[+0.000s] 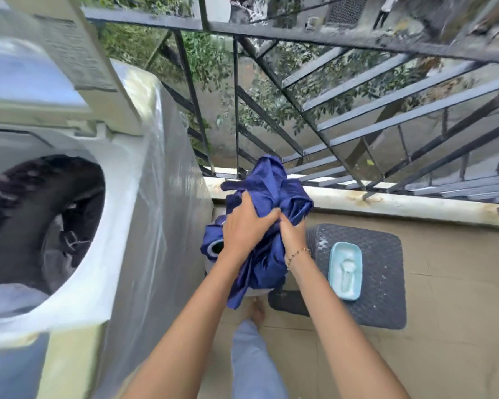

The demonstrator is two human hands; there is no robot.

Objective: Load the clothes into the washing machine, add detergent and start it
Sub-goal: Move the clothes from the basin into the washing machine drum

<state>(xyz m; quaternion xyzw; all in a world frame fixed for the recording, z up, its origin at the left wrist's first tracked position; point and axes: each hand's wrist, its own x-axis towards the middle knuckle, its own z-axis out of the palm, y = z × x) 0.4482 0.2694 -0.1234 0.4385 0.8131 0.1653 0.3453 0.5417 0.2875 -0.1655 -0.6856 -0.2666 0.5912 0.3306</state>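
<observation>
While bunched right of washing machine [69, 226], blue garment [267, 194] clamped by both hands: left [247, 226], right [293, 231].

We see soft, even daylight without hard shadows; the washing machine [69, 174] is smeared by motion blur (the railing [329, 116] bends from wide-angle distortion)

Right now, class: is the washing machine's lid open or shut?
Open. The lid stands raised behind the washing machine, and its dark drum is exposed from above.
</observation>
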